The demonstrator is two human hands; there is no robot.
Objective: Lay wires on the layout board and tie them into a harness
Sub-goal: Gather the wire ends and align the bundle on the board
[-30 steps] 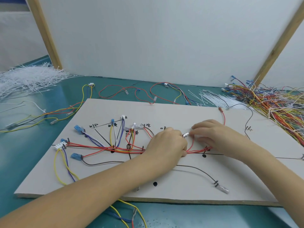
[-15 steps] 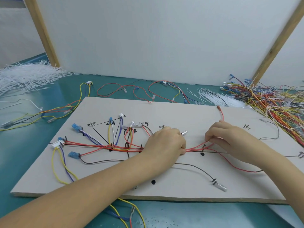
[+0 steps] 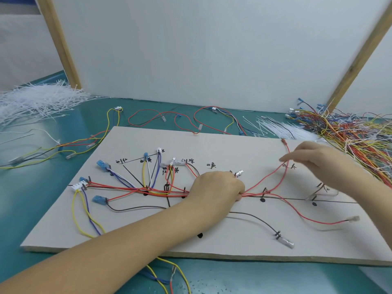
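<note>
The wire bundle (image 3: 165,193) is gripped mid-layout board (image 3: 233,149) by the left hand (image 3: 216,187), while a red wire (image 3: 273,177) is seemingly pinched by the right hand (image 3: 314,161).

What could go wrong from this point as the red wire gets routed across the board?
The left hand alone pins the wire bundle on the layout board; easing off could let the untied wires spring out of line. The right hand is at the red wire, and a hard tug might drag its loose terminal across the board.
</note>
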